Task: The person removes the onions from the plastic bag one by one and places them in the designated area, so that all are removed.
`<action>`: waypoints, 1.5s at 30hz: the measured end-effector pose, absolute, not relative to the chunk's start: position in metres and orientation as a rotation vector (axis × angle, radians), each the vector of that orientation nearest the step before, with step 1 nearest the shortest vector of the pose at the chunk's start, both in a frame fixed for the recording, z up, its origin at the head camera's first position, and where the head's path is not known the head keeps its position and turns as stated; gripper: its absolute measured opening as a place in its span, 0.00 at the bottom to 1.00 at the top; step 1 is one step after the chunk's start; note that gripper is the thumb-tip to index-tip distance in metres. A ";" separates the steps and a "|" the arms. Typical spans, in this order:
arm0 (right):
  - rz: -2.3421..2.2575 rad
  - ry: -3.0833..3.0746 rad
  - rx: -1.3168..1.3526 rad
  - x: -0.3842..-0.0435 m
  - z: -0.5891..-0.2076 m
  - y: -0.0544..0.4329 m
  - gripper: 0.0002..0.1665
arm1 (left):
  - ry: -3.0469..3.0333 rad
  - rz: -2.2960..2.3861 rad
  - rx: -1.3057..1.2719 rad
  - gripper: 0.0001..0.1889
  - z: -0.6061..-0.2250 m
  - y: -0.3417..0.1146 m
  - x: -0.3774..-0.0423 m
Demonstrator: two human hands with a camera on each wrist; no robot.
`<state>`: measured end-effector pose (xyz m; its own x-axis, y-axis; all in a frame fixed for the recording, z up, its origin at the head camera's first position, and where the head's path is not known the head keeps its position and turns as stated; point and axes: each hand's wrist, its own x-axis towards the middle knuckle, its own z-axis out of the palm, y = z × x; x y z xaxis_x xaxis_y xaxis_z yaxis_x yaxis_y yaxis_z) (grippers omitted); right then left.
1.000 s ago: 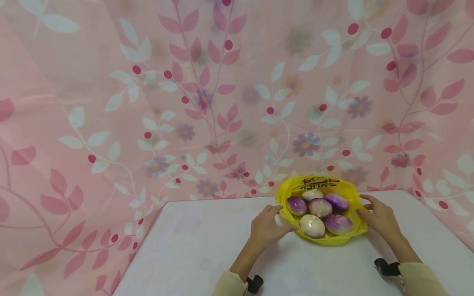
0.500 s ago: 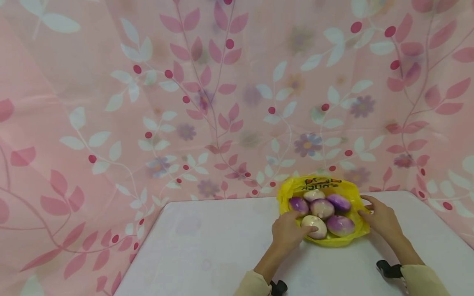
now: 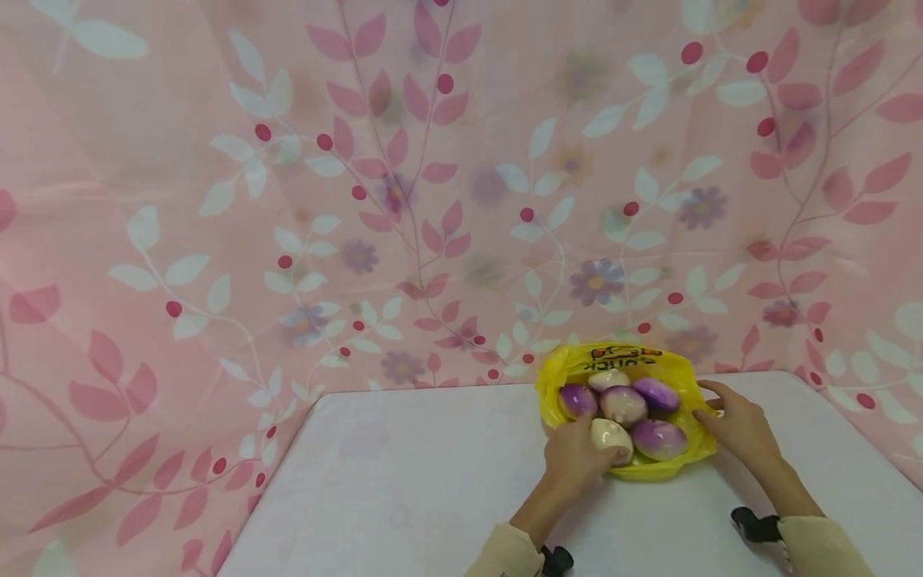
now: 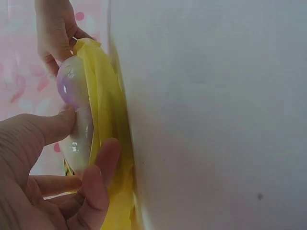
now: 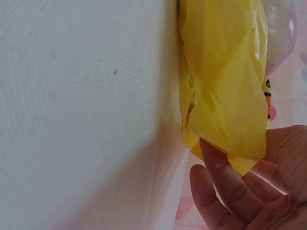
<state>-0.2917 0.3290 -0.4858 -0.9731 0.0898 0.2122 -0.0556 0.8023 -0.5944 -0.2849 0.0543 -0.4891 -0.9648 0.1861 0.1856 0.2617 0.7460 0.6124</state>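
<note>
On the worktop [image 3: 404, 481], the yellow bag [image 3: 656, 470] gapes between my hands. My right hand [image 3: 743, 423] pinches its rim; and now my left hand [image 3: 575, 458] swaps rim for a pale vegetable [image 3: 611, 435] inside, fingers clamped on it: work narrows, I judge, to that piece.

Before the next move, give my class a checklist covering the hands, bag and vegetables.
1. The left hand pinches the front pale vegetable: ok.
2. That pinch is firm: cannot tell.
3. The right hand grips the edge of the yellow bag: ok.
4. Bag mouth open: ok.
5. All six vegetables inside: ok.
6. Head view of the front pale vegetable unobstructed: not ok, left hand covers part.
</note>
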 end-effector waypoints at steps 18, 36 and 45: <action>0.935 -2.770 -0.014 -0.289 -0.485 0.327 0.35 | -2.846 -1.032 -0.391 0.24 -0.474 0.055 -0.271; 0.922 -2.776 -0.016 -0.290 -0.482 0.323 0.35 | -2.618 -1.038 -0.338 0.26 -0.442 -0.010 -0.277; 0.927 -2.756 -0.010 -0.289 -0.485 0.323 0.35 | -2.566 -0.981 -0.270 0.31 -0.430 -0.052 -0.287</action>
<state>-0.2892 0.3229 -0.4845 -0.9727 0.0804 0.2177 -0.0675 0.7995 -0.5969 -0.2873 -0.0520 -0.4302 -0.9099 0.0432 0.4127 0.3074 0.7382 0.6004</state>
